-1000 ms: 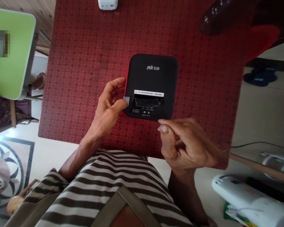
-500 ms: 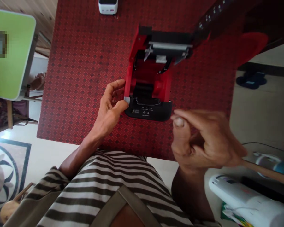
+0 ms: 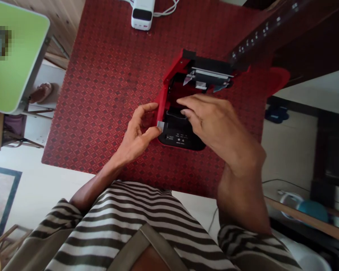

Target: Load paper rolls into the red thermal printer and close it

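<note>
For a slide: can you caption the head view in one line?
Left hand touches the side of an open printer on a red cloth; right hand reaches over its bay.

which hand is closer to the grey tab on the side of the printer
Left. The left hand has its thumb on the grey tab; the right hand is over the open printer, off to the tab's right.

One second ago the black lid [image 3: 207,66] of the small black-and-red plastic printer [image 3: 178,138] lay shut. Now it stands open at the back, and the red inside shows. The right hand [image 3: 214,126] was near the printer's front right corner, with fingers pinched. Now it is over the open compartment, fingertips [image 3: 185,111] reaching in. The small white box [image 3: 142,14] at the far end of the red patterned table [image 3: 101,94] shows more fully.
</note>
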`<state>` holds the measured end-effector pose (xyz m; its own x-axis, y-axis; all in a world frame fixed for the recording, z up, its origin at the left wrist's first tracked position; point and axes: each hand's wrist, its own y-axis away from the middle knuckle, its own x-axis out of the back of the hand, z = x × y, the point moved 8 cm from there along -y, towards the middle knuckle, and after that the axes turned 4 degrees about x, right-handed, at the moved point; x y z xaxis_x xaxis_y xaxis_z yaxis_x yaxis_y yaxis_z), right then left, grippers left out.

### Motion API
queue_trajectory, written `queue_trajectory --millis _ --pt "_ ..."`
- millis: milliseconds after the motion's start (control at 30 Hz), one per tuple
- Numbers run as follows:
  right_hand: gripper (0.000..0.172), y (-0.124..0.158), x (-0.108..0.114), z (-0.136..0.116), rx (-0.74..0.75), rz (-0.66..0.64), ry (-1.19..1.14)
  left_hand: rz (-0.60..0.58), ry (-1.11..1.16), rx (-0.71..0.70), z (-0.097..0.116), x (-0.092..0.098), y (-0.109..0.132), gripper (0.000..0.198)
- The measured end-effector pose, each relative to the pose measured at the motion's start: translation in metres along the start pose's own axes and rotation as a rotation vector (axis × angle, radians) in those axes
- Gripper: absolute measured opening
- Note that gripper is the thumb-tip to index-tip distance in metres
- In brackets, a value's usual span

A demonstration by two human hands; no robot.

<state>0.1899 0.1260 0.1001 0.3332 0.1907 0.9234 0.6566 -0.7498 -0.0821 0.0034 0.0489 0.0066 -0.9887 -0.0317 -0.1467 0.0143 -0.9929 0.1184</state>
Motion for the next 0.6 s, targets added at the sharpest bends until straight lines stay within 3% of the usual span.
queue_trajectory --millis 133,300,433,600 --pt "0.036 -0.016 -0.011 0.011 -0.047 -0.014 0.129 -0.006 0.048 0.008 -0.003 -0.002 -0.001 0.059" --pt "0.014 -0.023 -0.031 0.023 -0.027 -0.037 0.162 -0.025 0.081 -0.013 -0.005 -0.003 -0.002 0.06" --pt "0.017 -0.02 -0.041 0.025 0.065 0.017 0.107 -0.019 0.089 -0.012 -0.006 -0.002 -0.002 0.061" --pt "0.02 -0.021 -0.05 0.03 0.062 0.001 0.153 -0.005 0.065 -0.019 -0.005 -0.003 -0.003 0.06"
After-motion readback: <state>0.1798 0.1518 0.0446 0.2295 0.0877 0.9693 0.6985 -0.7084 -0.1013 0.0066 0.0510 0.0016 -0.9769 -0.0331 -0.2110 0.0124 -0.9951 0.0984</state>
